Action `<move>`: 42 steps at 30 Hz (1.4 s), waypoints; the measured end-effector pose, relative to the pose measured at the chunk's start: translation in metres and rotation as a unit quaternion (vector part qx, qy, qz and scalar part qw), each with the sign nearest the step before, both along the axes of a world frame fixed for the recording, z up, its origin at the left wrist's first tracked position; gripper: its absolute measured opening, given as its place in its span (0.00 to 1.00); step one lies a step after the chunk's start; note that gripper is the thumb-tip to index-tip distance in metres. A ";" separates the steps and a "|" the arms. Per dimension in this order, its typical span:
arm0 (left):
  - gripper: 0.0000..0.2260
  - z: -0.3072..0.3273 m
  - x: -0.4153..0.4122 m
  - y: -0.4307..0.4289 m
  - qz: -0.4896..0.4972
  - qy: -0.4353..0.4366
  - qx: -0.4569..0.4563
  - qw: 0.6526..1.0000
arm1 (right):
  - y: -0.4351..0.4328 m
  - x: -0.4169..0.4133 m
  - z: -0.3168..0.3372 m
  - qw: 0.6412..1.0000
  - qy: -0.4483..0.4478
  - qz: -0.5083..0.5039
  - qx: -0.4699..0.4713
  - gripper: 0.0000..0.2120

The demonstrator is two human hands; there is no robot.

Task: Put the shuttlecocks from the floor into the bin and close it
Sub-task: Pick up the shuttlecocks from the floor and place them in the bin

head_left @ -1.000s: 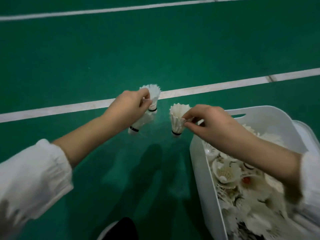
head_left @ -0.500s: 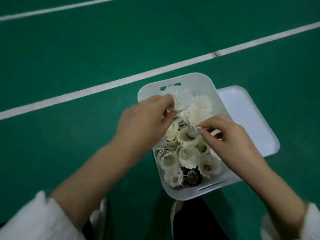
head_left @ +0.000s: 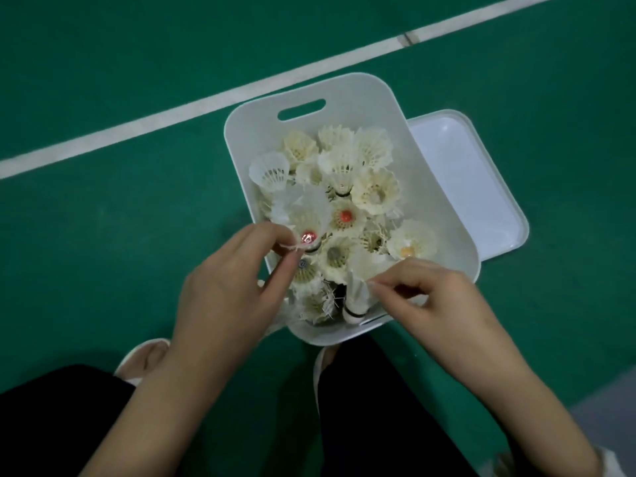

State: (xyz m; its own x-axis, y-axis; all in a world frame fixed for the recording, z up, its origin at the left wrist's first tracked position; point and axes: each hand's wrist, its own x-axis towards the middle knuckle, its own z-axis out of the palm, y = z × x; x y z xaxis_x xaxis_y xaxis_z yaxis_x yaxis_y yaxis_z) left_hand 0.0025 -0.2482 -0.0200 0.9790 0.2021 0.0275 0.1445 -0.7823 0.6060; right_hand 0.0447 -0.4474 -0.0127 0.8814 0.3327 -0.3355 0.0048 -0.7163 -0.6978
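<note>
**A:** Head view. Where do the shuttlecocks sit?

**B:** The shuttlecocks (head_left: pixel 344 187) are heaped in the white bin (head_left: pixel 261 132), mostly skirts up. The pile is well below the rim on the handle-slot side. The bin stands on the green floor (head_left: pixel 103 80), just this side of a white line (head_left: pixel 172 111).

**A:** Lid?

**B:** The lid (head_left: pixel 481 187) is off. It lies flat, inner face up, touching the bin's right wall and partly tucked behind it.

**A:** Left hand?

**B:** The left hand (head_left: pixel 223 297) is over the bin's near-left edge. Thumb and forefinger pinch a frayed feather of the red-tipped shuttlecock (head_left: pixel 309 218), which rests on top of the pile. The blur makes it hard to tell whether it is lifted clear.

**A:** Right hand?

**B:** The right hand (head_left: pixel 444 304) is at the near-right edge. Its fingertips (head_left: pixel 377 283) nip the skirt of the black-banded shuttlecock (head_left: pixel 356 301), cork end down, just inside the near wall.

**A:** Anything else?

**B:** Pale shoes (head_left: pixel 144 359) and black trousers (head_left: pixel 378 407) are below the bin.
</note>
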 end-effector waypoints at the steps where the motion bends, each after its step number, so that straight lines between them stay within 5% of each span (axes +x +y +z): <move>1: 0.03 -0.002 0.000 -0.001 -0.001 0.005 -0.004 1.000 | 0.003 0.000 -0.007 0.998 0.011 0.034 -0.046 0.07; 5: 0.03 -0.009 0.001 -0.005 -0.006 0.016 -0.022 1.000 | 0.016 0.014 -0.032 0.968 0.082 0.153 -0.180 0.11; 13: 0.02 -0.009 0.001 -0.004 -0.010 0.017 -0.009 1.000 | 0.025 0.041 -0.027 0.919 0.188 0.285 -0.196 0.06; 16: 0.02 -0.007 0.001 -0.001 -0.013 0.018 -0.012 1.000 | 0.013 0.051 -0.003 0.948 0.187 0.220 -0.134 0.13; 18: 0.02 -0.005 0.001 -0.001 -0.016 0.015 -0.015 1.000 | 0.011 0.052 0.012 0.991 0.100 0.083 -0.042 0.13; 21: 0.03 -0.004 0.002 -0.006 -0.035 -0.002 -0.018 0.999 | 0.027 0.054 0.016 0.993 0.052 -0.063 0.086 0.11; 24: 0.07 -0.006 0.005 -0.011 -0.057 -0.011 -0.018 0.998 | 0.044 0.057 0.006 0.992 0.060 -0.053 0.102 0.04; 30: 0.14 0.006 0.008 0.003 0.018 -0.038 -0.087 0.995 | 0.032 0.071 0.014 0.989 0.028 -0.092 0.116 0.07; 33: 0.06 0.009 0.010 0.017 0.054 -0.069 -0.103 0.991 | 0.032 0.064 0.012 0.995 0.049 -0.042 0.076 0.07; 36: 0.09 0.005 0.014 0.021 0.024 -0.065 -0.077 0.995 | 0.045 0.048 -0.002 0.996 0.065 0.052 0.000 0.08; 42: 0.04 -0.010 0.016 0.019 -0.019 -0.049 -0.037 0.998 | 0.066 0.030 -0.047 0.955 -0.029 0.218 -0.201 0.12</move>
